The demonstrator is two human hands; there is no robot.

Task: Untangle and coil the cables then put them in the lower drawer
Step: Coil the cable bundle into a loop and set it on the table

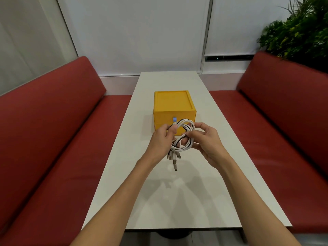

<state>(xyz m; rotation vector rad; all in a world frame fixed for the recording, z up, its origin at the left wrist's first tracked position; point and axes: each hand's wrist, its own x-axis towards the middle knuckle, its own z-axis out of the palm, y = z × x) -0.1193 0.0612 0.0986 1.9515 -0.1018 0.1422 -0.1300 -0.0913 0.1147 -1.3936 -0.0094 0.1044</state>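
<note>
A bundle of white and black cables [184, 129] is looped into a coil and held in the air above the table, just in front of the yellow drawer box [173, 105]. My left hand [162, 141] grips the coil's left side, thumb over the loops. My right hand [204, 139] pinches its right side. Several plug ends [174, 158] dangle below the coil. The box's upper drawer front carries a small blue tab [174, 119]. The lower drawer [180, 130] is mostly hidden behind my hands and the coil; I cannot tell whether it is pulled out.
The white table [177, 192] runs away from me toward the wall. Red padded benches stand on the left [53, 139] and right [284, 130]. A green plant [298, 31] stands at the back right.
</note>
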